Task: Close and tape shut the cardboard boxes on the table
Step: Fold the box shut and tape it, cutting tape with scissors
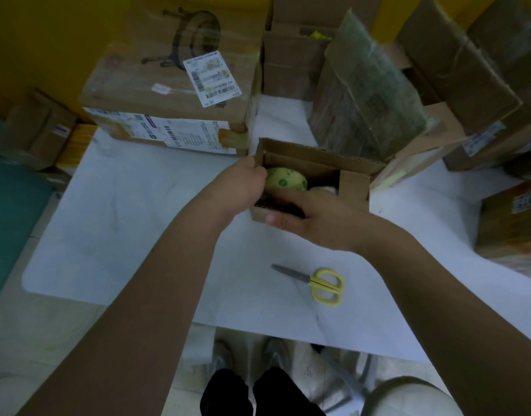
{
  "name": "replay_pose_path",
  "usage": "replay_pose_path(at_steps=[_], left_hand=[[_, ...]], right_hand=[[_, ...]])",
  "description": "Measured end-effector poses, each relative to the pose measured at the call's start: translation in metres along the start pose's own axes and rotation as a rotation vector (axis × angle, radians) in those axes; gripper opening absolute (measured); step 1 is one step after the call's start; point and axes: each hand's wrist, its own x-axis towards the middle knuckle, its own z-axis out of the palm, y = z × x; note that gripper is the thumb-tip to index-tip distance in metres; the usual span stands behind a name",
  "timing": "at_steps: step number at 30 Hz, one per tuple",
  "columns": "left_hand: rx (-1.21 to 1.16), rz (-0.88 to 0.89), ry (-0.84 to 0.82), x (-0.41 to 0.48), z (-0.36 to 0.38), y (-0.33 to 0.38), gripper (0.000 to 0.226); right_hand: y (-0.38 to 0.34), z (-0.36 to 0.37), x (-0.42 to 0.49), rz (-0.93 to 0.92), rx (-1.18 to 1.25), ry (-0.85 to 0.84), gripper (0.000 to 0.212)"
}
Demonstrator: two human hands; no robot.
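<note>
your view is dim and blue-grey under soft, flat light with faint shadows; the far boxes (369,85) smear with blur, and the wide lens bends everything near the edges.

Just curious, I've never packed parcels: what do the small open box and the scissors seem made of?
The small open box: brown cardboard, matte, apparently corrugated, judging by its thick cut rim. The scissors: dull grey blades, likely metal; smooth yellow handles, probably plastic.

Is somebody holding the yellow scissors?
No, the yellow scissors lie on the table, apart from the left hand and right hand, which both grip the small box.
</note>
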Motion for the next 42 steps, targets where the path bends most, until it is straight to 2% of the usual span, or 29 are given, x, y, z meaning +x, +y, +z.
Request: replay_pose_path(at_steps=[2, 5, 7, 8, 9, 11, 13, 14, 15, 16, 18, 20, 22, 24, 26, 28, 32, 34, 35, 37, 39, 42], left_hand=[[0.070, 0.031, -0.051, -0.001, 0.006, 0.000, 0.040], [0.074, 0.046, -0.102, -0.002, 0.013, -0.003, 0.063], [-0.093, -0.117, -0.068, 0.002, 0.014, -0.003, 0.073], [-0.205, -0.202, -0.058, 0.005, 0.014, -0.005, 0.069], [-0.285, -0.258, -0.062, 0.005, 0.014, -0.006, 0.061], [-0.236, -0.257, -0.124, 0.005, 0.016, -0.010, 0.057], [-0.136, -0.232, -0.160, 0.008, 0.019, -0.013, 0.066], [-0.107, -0.240, -0.154, 0.011, 0.021, -0.012, 0.065], [-0.103, -0.257, -0.135, 0.013, 0.023, -0.010, 0.060], [-0.120, -0.276, -0.100, 0.016, 0.023, -0.008, 0.054], [-0.159, -0.206, 0.081, 0.022, 0.028, -0.008, 0.045], [-0.198, 0.083, 0.378, 0.014, 0.036, -0.010, 0.040], [-0.142, 0.374, 0.588, 0.003, 0.040, -0.010, 0.036], [0.000, 0.464, 0.539, 0.014, 0.042, -0.008, 0.033], [0.176, 0.410, 0.396, 0.036, 0.043, -0.006, 0.033], [0.320, 0.362, 0.341, 0.051, 0.043, -0.006, 0.041], [0.363, 0.410, 0.367, 0.050, 0.045, -0.011, 0.036], [0.277, 0.552, 0.259, 0.041, 0.039, -0.024, 0.026], [0.304, 0.635, 0.165, 0.034, 0.035, -0.032, 0.034], [0.484, 0.711, -0.013, 0.023, 0.025, -0.049, 0.077], [0.708, 0.807, -0.038, 0.022, 0.014, -0.053, 0.106], [0.926, 0.949, 0.034, 0.027, 0.007, -0.049, 0.109]], right_hand=[[0.003, -0.004, 0.004, 0.020, 0.055, 0.075, 0.054], [0.007, -0.013, 0.008, 0.006, 0.000, 0.131, 0.062], [0.008, -0.018, 0.009, 0.018, -0.011, 0.144, 0.064], [0.008, -0.021, 0.009, 0.026, 0.010, 0.170, 0.062], [0.008, -0.024, 0.008, 0.035, 0.043, 0.232, 0.056], [0.009, -0.030, 0.003, 0.032, 0.048, 0.482, 0.040], [0.012, -0.036, -0.002, 0.025, -0.199, 0.774, 0.030], [0.015, -0.037, -0.002, 0.053, -0.348, 0.834, 0.036], [0.018, -0.038, -0.001, 0.095, -0.438, 0.803, 0.044], [0.020, -0.039, 0.001, 0.121, -0.449, 0.705, 0.048], [0.019, -0.036, -0.003, 0.073, -0.264, 0.437, 0.044], [0.017, -0.023, -0.013, -0.001, -0.154, 0.297, 0.048], [0.020, -0.010, -0.020, 0.009, -0.216, 0.290, 0.054], [0.027, -0.002, -0.015, 0.004, -0.343, 0.406, 0.051], [0.035, 0.000, -0.003, 0.040, -0.396, 0.535, 0.045], [0.045, 0.003, 0.007, 0.083, -0.417, 0.612, 0.039], [0.058, 0.015, 0.015, 0.153, -0.538, 0.575, 0.050], [0.059, 0.015, 0.017, 0.153, -0.545, 0.535, 0.049], [0.060, 0.013, 0.019, 0.138, -0.514, 0.517, 0.048], [0.060, 0.008, 0.020, 0.101, -0.414, 0.492, 0.044], [0.062, 0.008, 0.017, 0.058, -0.348, 0.501, 0.040], [0.059, 0.010, 0.016, 0.015, -0.376, 0.530, 0.039]])
